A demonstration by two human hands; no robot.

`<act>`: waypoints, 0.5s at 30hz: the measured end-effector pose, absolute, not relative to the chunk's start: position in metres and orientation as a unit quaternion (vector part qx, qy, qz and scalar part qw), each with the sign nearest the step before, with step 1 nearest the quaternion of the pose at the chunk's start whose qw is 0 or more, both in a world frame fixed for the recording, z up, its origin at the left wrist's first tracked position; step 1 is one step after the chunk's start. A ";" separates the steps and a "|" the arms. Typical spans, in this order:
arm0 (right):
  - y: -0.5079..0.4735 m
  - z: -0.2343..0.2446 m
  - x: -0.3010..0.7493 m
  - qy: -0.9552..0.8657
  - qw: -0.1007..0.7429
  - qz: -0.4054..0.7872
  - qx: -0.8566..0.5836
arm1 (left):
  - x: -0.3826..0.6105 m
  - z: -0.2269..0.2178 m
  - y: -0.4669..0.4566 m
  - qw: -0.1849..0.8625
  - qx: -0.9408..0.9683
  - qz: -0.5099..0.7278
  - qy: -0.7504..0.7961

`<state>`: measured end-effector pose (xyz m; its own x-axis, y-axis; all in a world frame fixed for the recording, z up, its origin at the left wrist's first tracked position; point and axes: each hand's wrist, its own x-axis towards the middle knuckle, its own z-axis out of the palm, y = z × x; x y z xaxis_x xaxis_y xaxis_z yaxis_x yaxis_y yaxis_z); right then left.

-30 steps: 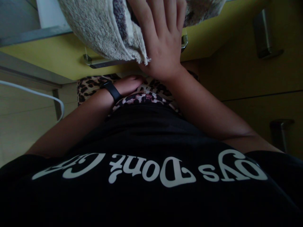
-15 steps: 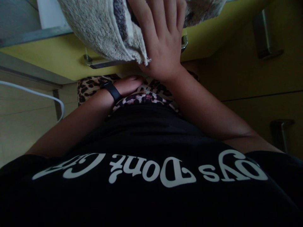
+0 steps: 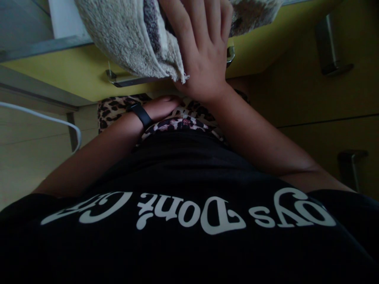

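A beige and grey terry towel (image 3: pixel 121 43) with a dark stripe and a frayed corner hangs over the counter edge at the top. My right hand (image 3: pixel 204 59) grips it from above; the thumb is hidden behind the fabric and the fingertips are cut off by the frame. Low in my lap lies my left hand (image 3: pixel 167 104), against leopard-print shorts (image 3: pixel 114 108). Its fingers are out of sight behind the towel corner and my right wrist. A black wristband (image 3: pixel 141 114) circles the left wrist.
In front of me is a yellow drawer front (image 3: pixel 71 69) with a metal handle (image 3: pixel 127 81). More cabinet handles (image 3: pixel 333 47) stick out on the right. A white cable (image 3: pixel 44 114) curves along the left side. A white object (image 3: pixel 69 19) sits on the counter at upper left.
Almost nothing differs; the whole view has shifted by a few pixels. Both hands and the towel keep their places.
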<state>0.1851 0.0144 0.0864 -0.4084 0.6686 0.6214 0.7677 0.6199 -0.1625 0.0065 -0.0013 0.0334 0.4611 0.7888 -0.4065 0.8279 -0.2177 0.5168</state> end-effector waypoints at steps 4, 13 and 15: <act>0.015 0.086 0.185 -0.820 0.358 -0.064 -0.442 | 0.008 0.039 -0.002 0.363 0.780 -0.066 0.505; 0.016 0.089 0.185 -0.826 0.343 -0.051 -0.443 | 0.007 0.040 -0.002 0.369 0.781 -0.058 0.501; 0.015 0.088 0.185 -0.825 0.340 -0.052 -0.447 | 0.006 0.037 -0.001 0.368 0.779 -0.055 0.505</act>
<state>0.1853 0.0153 0.0884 -0.3680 0.7035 0.6080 0.7740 0.5942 -0.2190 0.0058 -0.0009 0.0375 0.4836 0.7458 -0.4581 0.8272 -0.2184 0.5177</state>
